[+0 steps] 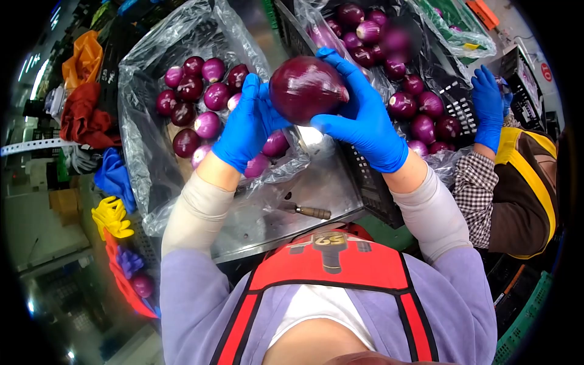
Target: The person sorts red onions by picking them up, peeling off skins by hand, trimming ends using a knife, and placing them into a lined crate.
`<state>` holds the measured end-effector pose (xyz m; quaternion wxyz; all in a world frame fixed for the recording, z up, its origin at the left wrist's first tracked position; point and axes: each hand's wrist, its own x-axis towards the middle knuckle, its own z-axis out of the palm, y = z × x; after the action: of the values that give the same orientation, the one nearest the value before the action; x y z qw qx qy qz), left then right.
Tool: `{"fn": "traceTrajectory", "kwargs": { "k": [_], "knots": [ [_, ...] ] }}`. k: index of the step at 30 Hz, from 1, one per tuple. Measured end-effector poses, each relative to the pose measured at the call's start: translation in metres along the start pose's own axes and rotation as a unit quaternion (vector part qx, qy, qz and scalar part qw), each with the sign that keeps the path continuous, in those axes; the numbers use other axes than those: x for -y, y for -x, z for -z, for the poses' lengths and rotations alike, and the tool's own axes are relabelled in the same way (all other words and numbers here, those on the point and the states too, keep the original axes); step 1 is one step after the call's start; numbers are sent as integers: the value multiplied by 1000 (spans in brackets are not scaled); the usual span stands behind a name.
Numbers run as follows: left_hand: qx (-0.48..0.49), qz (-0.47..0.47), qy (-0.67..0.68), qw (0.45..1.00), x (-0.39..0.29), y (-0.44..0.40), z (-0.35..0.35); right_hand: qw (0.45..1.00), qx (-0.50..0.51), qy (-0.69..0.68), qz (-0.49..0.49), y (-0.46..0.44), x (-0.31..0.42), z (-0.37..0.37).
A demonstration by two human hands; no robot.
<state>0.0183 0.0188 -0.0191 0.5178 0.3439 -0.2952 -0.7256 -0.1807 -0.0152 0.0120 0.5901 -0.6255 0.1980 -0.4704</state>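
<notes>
A large red onion [307, 91], peeled and glossy, is held up between my two blue-gloved hands near the camera. My right hand [365, 115] grips it from the right, thumb below and fingers over the top. Against its left side, my left hand [246, 125] is cupped, its fingers partly hidden behind the onion. Below them on the metal table [274, 228] lies a knife with a brown handle [313, 212]. Several red onions [208, 125] rest in a plastic-lined crate [137, 131] beyond my left hand.
On the right, a black crate [371, 182] holds more red onions [423, 128]. A co-worker's blue-gloved hand [488, 106] and checked sleeve [474, 188] are beside it. Yellow gloves [111, 218] and blue gloves [115, 179] hang at the left. A green crate [526, 316] stands lower right.
</notes>
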Motion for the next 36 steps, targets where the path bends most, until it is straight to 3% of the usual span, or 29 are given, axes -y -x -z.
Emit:
{"fn": "traceTrajectory", "kwargs": {
  "k": [2,3,5,7,9,10,13,15,17,19,25,29,33,35,36],
  "knots": [
    [-53,-71,-43,995,-1,0,-3,993,18,-70,-94,0,4,1],
    [-54,-72,-42,995,-1,0,-3,993,19,-70,-94,-1,4,2],
    [-35,-152,-88,984,-1,-1,-3,920,65,-309,-232,-2,5,4],
    [-17,-186,-79,979,-1,-2,-3,907,47,-332,-257,1,0,2],
    [2,-219,-69,973,-1,-3,-7,791,88,-520,-311,0,-4,7],
    [-21,-214,-110,971,-5,-2,-15,777,46,-528,-340,-1,0,4],
    [-29,-185,-128,974,-7,-1,-11,786,34,-505,-354,-2,-1,5],
    [68,-279,-233,929,-5,2,-11,770,54,-530,-352,-1,-11,11],
    [50,-264,-249,931,-5,4,-18,752,74,-553,-350,0,-14,13],
    [34,-288,-264,920,-3,7,-26,789,18,-493,-365,1,-13,10],
    [38,-291,-327,898,-4,12,-22,817,32,-438,-375,3,-8,6],
    [44,-348,-377,857,-2,12,-19,819,8,-434,-375,2,-3,4],
    [43,-334,-331,882,-2,16,-22,811,12,-458,-363,2,-3,6],
    [33,-379,-465,799,-5,17,-18,806,11,-470,-361,2,-5,7],
    [33,-379,-465,799,-6,17,-20,808,8,-470,-355,2,-5,8]
  ]
}}
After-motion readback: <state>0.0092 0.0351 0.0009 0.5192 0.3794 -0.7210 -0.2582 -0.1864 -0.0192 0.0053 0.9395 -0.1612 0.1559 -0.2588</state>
